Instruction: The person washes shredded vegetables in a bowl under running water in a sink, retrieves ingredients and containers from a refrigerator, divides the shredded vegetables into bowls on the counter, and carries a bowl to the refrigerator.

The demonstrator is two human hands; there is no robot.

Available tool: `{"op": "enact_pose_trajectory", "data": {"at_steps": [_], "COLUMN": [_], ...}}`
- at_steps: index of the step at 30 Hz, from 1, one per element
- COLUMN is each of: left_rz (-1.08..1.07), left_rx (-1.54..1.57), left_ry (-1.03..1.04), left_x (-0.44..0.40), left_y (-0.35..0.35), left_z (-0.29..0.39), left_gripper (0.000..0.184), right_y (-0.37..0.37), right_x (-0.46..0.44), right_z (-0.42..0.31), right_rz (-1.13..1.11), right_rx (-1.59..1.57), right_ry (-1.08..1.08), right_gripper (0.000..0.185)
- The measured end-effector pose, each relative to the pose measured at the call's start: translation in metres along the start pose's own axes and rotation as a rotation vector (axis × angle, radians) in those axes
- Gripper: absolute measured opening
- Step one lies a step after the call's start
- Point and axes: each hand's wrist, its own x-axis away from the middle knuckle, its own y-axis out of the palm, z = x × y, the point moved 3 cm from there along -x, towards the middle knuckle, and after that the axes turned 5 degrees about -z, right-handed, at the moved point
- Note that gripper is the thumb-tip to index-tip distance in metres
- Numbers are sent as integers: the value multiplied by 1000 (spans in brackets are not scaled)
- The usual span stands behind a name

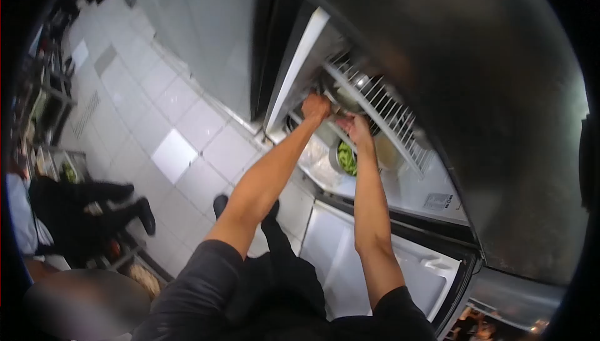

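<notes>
Both of my hands reach into an open refrigerator [447,178], under a white wire shelf [375,113]. My left hand [315,108] is closed in a fist near the inner side wall, and what it grips is hidden. To its right, my right hand [355,127] has its fingers bent together at the edge of something I cannot make out. Below the hands stands a round metal container [335,161] with cut green vegetables [347,157]. Clear plastic bags [320,165] lie beside it. A shiny metal bowl [360,82] shows behind the wire shelf bars.
An open white-lined door [337,260] lies between me and the cabinet. Another large door panel [200,22] rises at upper left. Pale tiles [175,153] cover the floor. On the left, a person in dark trousers [69,210] stands by shelving [53,103].
</notes>
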Motion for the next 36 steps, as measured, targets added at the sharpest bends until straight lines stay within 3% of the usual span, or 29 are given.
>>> {"op": "enact_pose_trajectory", "data": {"at_steps": [1,2,3,5,16,18,20,26,29,31,36], "left_rz": [-27,-28,-15,57,-12,-38,-22,-29,10,-18,-29], "left_rx": [-236,-1,-7,-13,72,84,84,88,121,148,192], "left_ry": [113,-20,-34,73,101,12,-4,-91,-12,-43,-34], "left_x": [-17,13,25,39,136,144,145,114,87,67,13], "left_y": [9,-15,-23,-29,-107,-115,-113,-86,-57,-35,9], "left_z": [-16,0,3,-12,-98,-118,-138,-183,-205,-210,-220], "left_gripper": [46,47,47,44,32,32,31,30,32,33,34], "right_y": [7,5,4,15,77,80,77,58,39,26,-16], "right_x": [13,17,20,47,155,161,157,119,86,65,1], "right_z": [1,7,15,25,134,162,184,223,238,237,243], "right_rz": [47,42,38,14,94,167,234,138,84,142,35], "right_rx": [-81,-63,-53,-94,-249,-247,-236,-225,-242,-236,-219], "right_ry": [18,19,17,-50,-179,-189,-195,-94,-106,-51,-74], "right_gripper": [19,23,27,17,34,37,40,45,47,45,39]}}
